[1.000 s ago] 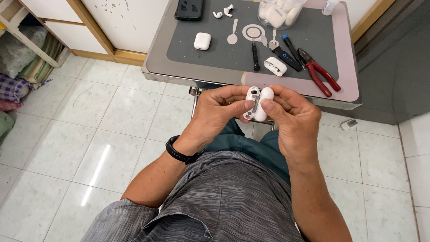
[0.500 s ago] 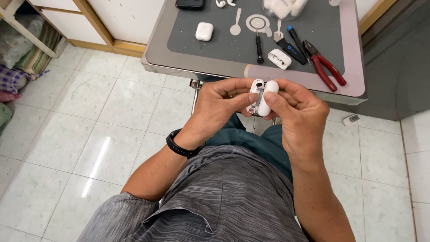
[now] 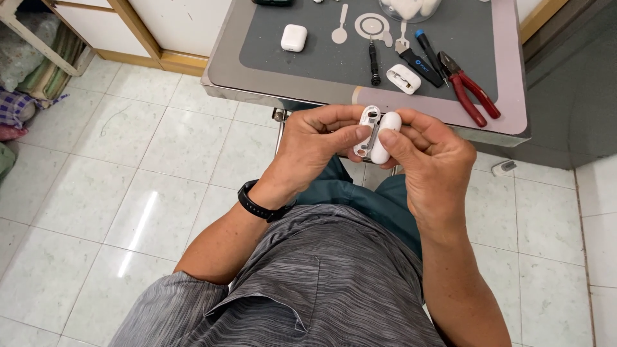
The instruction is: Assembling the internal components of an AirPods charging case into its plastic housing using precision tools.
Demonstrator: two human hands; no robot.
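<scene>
Both hands hold a small white earbud case [image 3: 375,133] in front of the table's near edge, above my lap. The case is split along its side, its two white halves joined by a metal hinge strip in the middle. My left hand [image 3: 315,144] grips the left half, thumb pressed on the hinge. My right hand [image 3: 429,157] pinches the right half between thumb and fingers. A black band sits on my left wrist.
On the grey mat [image 3: 308,61] of the small table lie a closed white case [image 3: 294,37], a white inner part [image 3: 403,78], a black screwdriver [image 3: 374,63], a blue-tipped tool [image 3: 427,56], red-handled pliers [image 3: 468,90] and flat metal pry tools [image 3: 371,27]. Tiled floor surrounds; shelving stands far left.
Both hands stay on the case at the same spot. The view has tilted down a little, so the table sits higher in the frame.
</scene>
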